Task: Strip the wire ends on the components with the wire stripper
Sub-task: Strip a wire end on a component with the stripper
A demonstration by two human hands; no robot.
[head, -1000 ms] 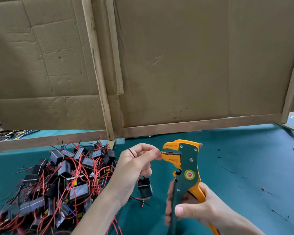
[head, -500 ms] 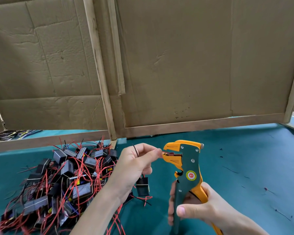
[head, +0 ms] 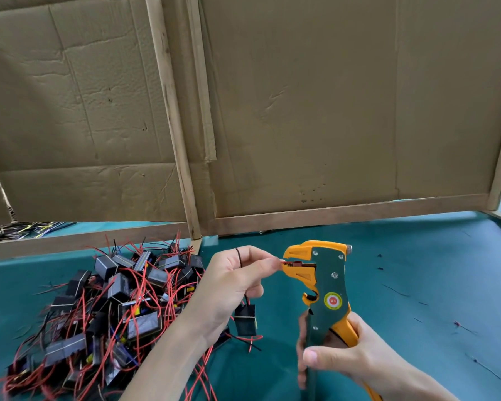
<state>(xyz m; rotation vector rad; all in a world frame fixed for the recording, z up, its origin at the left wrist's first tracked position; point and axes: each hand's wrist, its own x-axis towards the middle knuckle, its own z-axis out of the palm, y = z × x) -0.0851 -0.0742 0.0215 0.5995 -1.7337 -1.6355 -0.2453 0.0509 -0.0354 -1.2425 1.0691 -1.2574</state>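
The left hand [head: 229,287] pinches a thin, floppy red wire [head: 282,260] near its tip, likely the stiffest hold; the right hand [head: 342,361] beside it grips the yellow-and-green wire stripper [head: 329,285].

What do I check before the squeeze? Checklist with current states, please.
1. Red wire end between the stripper jaws: ok.
2. Left hand pinches that wire right beside the jaws: ok.
3. Right hand wraps the handles: ok.
4. Depth of wire in the jaws: cannot tell, hidden.
5. Black wire out of the jaws: ok, looped over the left hand.
6. Component hangs below the left hand by its wires: ok.
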